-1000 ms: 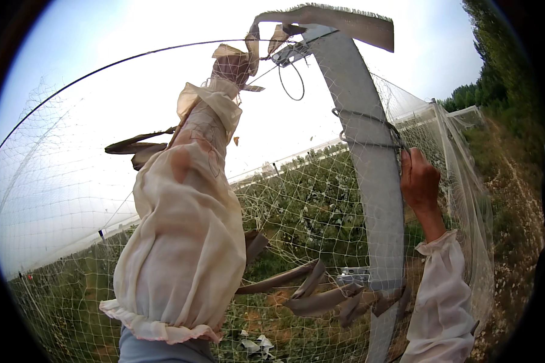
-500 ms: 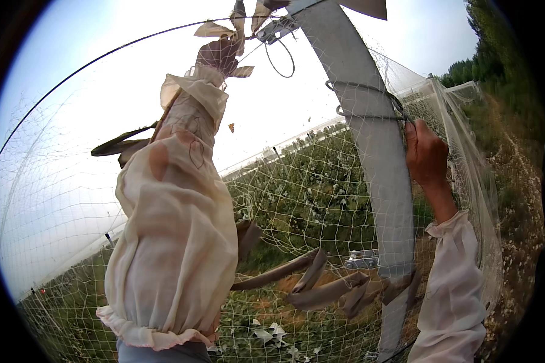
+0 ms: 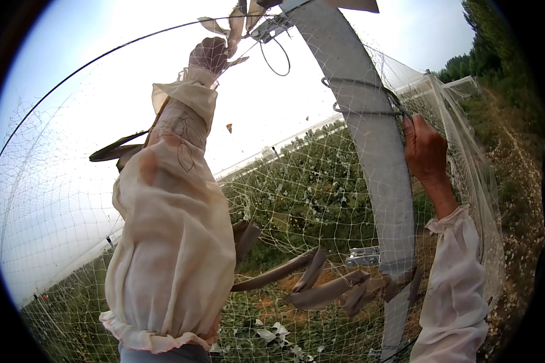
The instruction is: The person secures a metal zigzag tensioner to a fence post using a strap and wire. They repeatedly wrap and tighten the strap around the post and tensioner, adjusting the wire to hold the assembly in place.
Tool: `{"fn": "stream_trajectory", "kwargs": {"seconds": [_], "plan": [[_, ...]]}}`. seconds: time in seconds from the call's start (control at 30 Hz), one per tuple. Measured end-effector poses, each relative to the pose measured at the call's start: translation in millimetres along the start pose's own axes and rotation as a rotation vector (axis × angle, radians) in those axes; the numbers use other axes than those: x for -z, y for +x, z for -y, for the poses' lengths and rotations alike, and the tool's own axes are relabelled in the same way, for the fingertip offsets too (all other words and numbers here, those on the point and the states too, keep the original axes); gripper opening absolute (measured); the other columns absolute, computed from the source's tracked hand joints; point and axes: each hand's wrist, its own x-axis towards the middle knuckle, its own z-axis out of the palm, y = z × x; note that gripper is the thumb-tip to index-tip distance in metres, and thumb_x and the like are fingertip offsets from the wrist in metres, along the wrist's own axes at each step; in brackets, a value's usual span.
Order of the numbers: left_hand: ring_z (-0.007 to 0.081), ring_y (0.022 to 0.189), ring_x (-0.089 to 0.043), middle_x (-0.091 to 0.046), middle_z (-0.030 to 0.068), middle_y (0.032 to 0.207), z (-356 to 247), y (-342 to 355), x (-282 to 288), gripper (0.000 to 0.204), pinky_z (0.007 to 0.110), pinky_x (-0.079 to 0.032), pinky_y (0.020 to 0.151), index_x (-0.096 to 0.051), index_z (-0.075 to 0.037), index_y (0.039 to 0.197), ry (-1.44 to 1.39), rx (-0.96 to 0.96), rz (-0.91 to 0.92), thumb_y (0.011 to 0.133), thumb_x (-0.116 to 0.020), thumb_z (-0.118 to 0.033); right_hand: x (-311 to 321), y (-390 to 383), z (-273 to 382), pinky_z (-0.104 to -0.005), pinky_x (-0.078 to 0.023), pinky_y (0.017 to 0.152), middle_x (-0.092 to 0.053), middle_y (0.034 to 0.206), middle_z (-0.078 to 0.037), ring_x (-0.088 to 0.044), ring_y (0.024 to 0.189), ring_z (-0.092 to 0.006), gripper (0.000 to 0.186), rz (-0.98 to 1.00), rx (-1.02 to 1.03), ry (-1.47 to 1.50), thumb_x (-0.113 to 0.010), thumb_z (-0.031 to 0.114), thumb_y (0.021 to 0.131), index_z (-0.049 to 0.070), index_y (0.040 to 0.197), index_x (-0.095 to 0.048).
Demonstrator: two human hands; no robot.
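My left hand (image 3: 209, 55) is raised at the upper left, dark against the bright sky. Its fingers are curled closed at a brown flat strip (image 3: 235, 30), whose ends stick out beside it; the exact grip is hard to see. White netting (image 3: 297, 224) spreads around that hand and arm. A grey post (image 3: 360, 103) leans across the right of centre. Dark wire (image 3: 360, 112) loops round it twice. Beside the post's right edge, my right hand (image 3: 427, 150) pinches the wire's end between thumb and fingers.
A metal bracket (image 3: 272, 27) with a hanging wire ring (image 3: 276, 57) is near the post's top. Another bracket (image 3: 363, 256) sits lower down. Twisted brown strips (image 3: 327, 290) hang across the net. A dark cable (image 3: 103, 54) arcs over the upper left. Green plants (image 3: 321, 175) grow behind.
My left hand and forearm have shifted slightly left in the view. My right hand keeps its pinch on the wire beside the post.
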Motion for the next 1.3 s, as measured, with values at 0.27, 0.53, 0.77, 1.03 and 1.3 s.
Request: {"fn": "stream_trajectory", "kwargs": {"seconds": [0.27,0.53,0.77,1.03,1.3], "plan": [[0.0255,0.098,-0.059,-0.061,0.0072,0.109,2.1,-5.0,-3.4,0.037,0.039,-0.051,0.077,-0.059,-0.012,0.111,-0.067,0.049,0.017,0.084,-0.063,-0.037,0.4,-0.7,1.6,-0.0477,-0.046,0.054,-0.059,0.07,-0.02,-0.06,0.063,-0.0399,0.027,0.01,-0.021,-0.007,-0.046,0.025,0.098,0.004,0.084,-0.051],[0.026,0.099,-0.058,-0.06,0.0077,0.11,4.7,-6.5,-4.5,0.041,0.039,-0.051,0.078,-0.058,-0.012,0.114,-0.081,0.082,0.02,0.084,-0.063,-0.04,3.2,-0.2,0.4,-0.0474,-0.045,0.054,-0.057,0.068,-0.019,-0.059,0.062,-0.0396,0.029,0.019,-0.005,-0.005,-0.046,0.026,0.099,0.004,0.081,-0.048],[0.0265,0.101,-0.058,-0.06,0.008,0.112,-1.9,-8.3,-14.9,0.045,0.039,-0.05,0.079,-0.057,-0.012,0.116,-0.103,0.116,0.005,0.084,-0.063,-0.042,-0.1,-0.9,0.3,-0.0488,-0.045,0.053,-0.058,0.069,-0.019,-0.059,0.062,-0.0412,0.027,0.0,0.004,0.01,-0.047,0.025,0.098,0.004,0.082,-0.048],[0.027,0.103,-0.057,-0.059,0.0084,0.114,46.0,-10.7,-59.3,0.049,0.04,-0.05,0.081,-0.056,-0.011,0.119,-0.485,-0.071,-0.202,0.084,-0.062,-0.045,1.0,2.3,3.6,-0.0489,-0.045,0.053,-0.058,0.07,-0.019,-0.059,0.062,-0.0412,0.027,0.01,0.021,0.024,-0.046,0.026,0.098,0.004,0.081,-0.047],[0.022,0.094,-0.059,-0.064,0.0022,0.097,-21.1,-7.8,13.8,0.048,0.036,-0.05,0.083,-0.065,-0.013,0.095,0.249,-0.091,-0.031,0.072,-0.072,-0.054,6.1,-2.6,-0.9,-0.0489,-0.045,0.053,-0.059,0.07,-0.019,-0.059,0.062,-0.0412,0.027,0.012,-0.013,-0.013,-0.046,0.026,0.099,0.004,0.082,-0.047]]}}
